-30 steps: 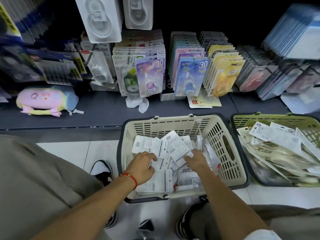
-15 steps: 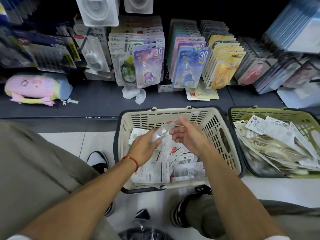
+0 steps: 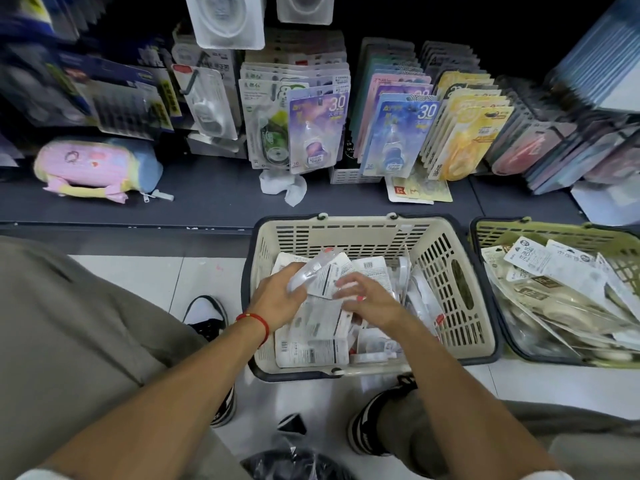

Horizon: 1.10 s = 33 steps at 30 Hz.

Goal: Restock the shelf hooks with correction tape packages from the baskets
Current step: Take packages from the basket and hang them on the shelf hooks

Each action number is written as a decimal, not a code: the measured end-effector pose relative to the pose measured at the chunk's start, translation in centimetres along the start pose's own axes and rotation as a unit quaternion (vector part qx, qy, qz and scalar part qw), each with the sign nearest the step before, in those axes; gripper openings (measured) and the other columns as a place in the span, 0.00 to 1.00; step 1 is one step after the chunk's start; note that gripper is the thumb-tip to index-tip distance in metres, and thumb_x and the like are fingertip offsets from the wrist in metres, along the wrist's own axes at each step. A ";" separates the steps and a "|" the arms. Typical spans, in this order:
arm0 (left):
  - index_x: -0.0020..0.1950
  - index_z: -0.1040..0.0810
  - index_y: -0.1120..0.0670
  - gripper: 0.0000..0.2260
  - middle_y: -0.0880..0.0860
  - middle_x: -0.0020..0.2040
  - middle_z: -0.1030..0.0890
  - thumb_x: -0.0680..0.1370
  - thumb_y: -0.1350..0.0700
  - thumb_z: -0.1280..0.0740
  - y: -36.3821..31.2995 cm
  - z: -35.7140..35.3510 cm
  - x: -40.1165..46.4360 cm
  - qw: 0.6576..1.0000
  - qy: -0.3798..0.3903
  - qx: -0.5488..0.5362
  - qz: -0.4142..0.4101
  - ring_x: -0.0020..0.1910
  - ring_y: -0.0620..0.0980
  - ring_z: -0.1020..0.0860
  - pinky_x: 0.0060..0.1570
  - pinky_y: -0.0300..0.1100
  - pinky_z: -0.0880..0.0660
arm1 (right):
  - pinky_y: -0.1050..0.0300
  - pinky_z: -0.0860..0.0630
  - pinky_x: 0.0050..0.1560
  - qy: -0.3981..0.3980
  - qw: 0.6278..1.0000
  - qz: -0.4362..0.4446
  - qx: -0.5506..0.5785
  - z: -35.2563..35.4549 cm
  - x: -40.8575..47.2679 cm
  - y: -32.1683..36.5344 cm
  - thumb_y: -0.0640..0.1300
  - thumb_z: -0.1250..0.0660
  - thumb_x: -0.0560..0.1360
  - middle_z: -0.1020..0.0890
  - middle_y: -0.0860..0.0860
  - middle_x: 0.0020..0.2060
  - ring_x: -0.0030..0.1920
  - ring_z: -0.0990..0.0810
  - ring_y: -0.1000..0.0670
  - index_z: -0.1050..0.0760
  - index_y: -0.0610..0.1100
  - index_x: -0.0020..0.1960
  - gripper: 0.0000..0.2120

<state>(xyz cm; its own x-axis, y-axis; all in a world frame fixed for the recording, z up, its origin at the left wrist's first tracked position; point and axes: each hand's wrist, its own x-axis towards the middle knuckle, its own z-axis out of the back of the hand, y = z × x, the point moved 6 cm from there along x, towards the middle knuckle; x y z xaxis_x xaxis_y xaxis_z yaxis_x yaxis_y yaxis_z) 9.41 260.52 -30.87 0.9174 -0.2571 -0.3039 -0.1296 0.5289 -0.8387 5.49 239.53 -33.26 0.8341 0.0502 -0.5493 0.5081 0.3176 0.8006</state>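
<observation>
A beige basket (image 3: 446,237) on the floor holds several white correction tape packages, backs up. My left hand (image 3: 277,299) grips a clear-blister correction tape package (image 3: 322,273) just above the pile. My right hand (image 3: 367,299) is beside it, fingers curled over the packages and touching the same one; whether it grips one cannot be told. A green basket (image 3: 554,233) at the right holds more packages (image 3: 554,282). On the shelf behind, rows of carded correction tapes (image 3: 317,129) hang on hooks.
A pink and blue plush pencil case (image 3: 97,168) lies on the dark shelf (image 3: 207,202) at the left. Crumpled white paper (image 3: 287,185) and a loose card (image 3: 419,192) lie on the shelf. My knees and shoes flank the beige basket; a black bag (image 3: 294,462) lies on the floor.
Both hands went from digging in the pile to lifting a package, then lowered slightly toward the pile. The camera view shifted a little.
</observation>
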 end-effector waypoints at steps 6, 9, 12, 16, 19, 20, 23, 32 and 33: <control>0.63 0.20 0.37 0.10 0.45 0.54 0.15 0.85 0.50 0.35 -0.4 -1.5 -0.1 0.993 0.047 -0.101 0.034 0.51 0.48 0.17 0.42 0.41 0.20 | 0.58 0.18 0.48 -0.002 0.962 0.092 0.259 3.3 -1.2 4.7 0.34 0.31 0.80 0.14 0.40 0.47 0.41 0.16 0.48 0.18 0.28 0.56 0.09; 0.56 0.16 0.35 0.13 0.44 0.55 0.13 0.80 0.54 0.33 -0.4 -2.2 -0.5 0.957 0.094 -0.255 0.099 0.57 0.49 0.16 0.49 0.45 0.16 | 0.62 0.18 0.47 -0.050 0.938 0.089 0.330 2.9 -0.8 4.9 0.32 0.33 0.81 0.15 0.42 0.39 0.39 0.16 0.50 0.19 0.32 0.52 0.05; 0.66 0.19 0.42 0.23 0.49 0.58 0.13 0.72 0.51 0.22 -0.2 -3.2 -0.9 0.946 0.142 -0.277 0.094 0.59 0.53 0.15 0.55 0.54 0.16 | 0.63 0.18 0.40 -0.103 0.904 0.047 0.412 1.1 0.3 4.1 0.34 0.33 0.82 0.15 0.43 0.34 0.33 0.16 0.52 0.20 0.34 0.49 0.05; 0.63 0.21 0.44 0.22 0.51 0.57 0.14 0.74 0.62 0.21 1.1 -2.1 -0.6 0.965 0.053 -0.233 0.108 0.58 0.54 0.16 0.60 0.57 0.19 | 0.57 0.22 0.28 -0.232 0.954 0.013 0.190 1.5 0.8 1.5 0.39 0.33 0.83 0.15 0.42 0.42 0.27 0.17 0.50 0.22 0.39 0.54 0.04; 0.59 0.23 0.42 0.21 0.49 0.56 0.15 0.75 0.63 0.22 1.7 -0.6 -0.1 0.973 -0.010 -0.205 0.107 0.54 0.49 0.17 0.51 0.47 0.19 | 0.55 0.17 0.37 -0.133 0.981 -0.062 -0.130 0.6 1.0 -2.0 0.41 0.35 0.84 0.15 0.44 0.50 0.35 0.14 0.51 0.24 0.41 0.57 0.05; 0.59 0.24 0.41 0.22 0.48 0.56 0.16 0.75 0.63 0.22 1.7 -0.3 0.1 0.972 -0.021 -0.211 0.103 0.54 0.47 0.18 0.49 0.44 0.20 | 0.54 0.17 0.42 -0.069 0.973 -0.091 -0.200 -0.6 0.8 -3.3 0.42 0.34 0.83 0.16 0.44 0.53 0.41 0.14 0.49 0.24 0.42 0.60 0.07; 0.57 0.23 0.42 0.19 0.47 0.53 0.16 0.76 0.62 0.22 1.4 0.3 0.2 0.970 -0.047 -0.219 0.094 0.52 0.46 0.17 0.42 0.38 0.20 | 0.58 0.22 0.43 -0.016 0.964 -0.092 -0.249 -2.9 0.6 -4.9 0.43 0.29 0.80 0.20 0.47 0.53 0.45 0.19 0.49 0.29 0.45 0.62 0.13; 0.64 0.24 0.44 0.21 0.46 0.54 0.17 0.76 0.61 0.22 1.0 1.1 0.6 0.976 -0.059 -0.198 0.075 0.53 0.45 0.18 0.45 0.41 0.21 | 0.62 0.22 0.39 0.024 0.998 0.041 -0.051 -0.4 0.0 2.2 0.33 0.31 0.79 0.14 0.45 0.53 0.34 0.20 0.55 0.15 0.44 0.49 0.08; 0.65 0.24 0.44 0.22 0.45 0.55 0.17 0.76 0.60 0.22 1.0 1.1 0.6 0.976 -0.053 -0.196 0.073 0.53 0.44 0.18 0.45 0.40 0.22 | 0.62 0.21 0.41 0.040 0.998 0.031 -0.028 0.2 -0.2 2.6 0.32 0.30 0.78 0.13 0.41 0.49 0.36 0.18 0.53 0.14 0.41 0.50 0.07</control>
<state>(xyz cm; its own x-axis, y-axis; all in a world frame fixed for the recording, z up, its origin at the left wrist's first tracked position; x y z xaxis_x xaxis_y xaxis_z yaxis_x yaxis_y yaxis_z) 10.23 261.73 -31.38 0.9094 -0.1064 -0.4020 -0.3768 0.1983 -0.9048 6.67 240.13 -31.01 0.8427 0.1469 -0.5179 0.4409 0.3636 0.8206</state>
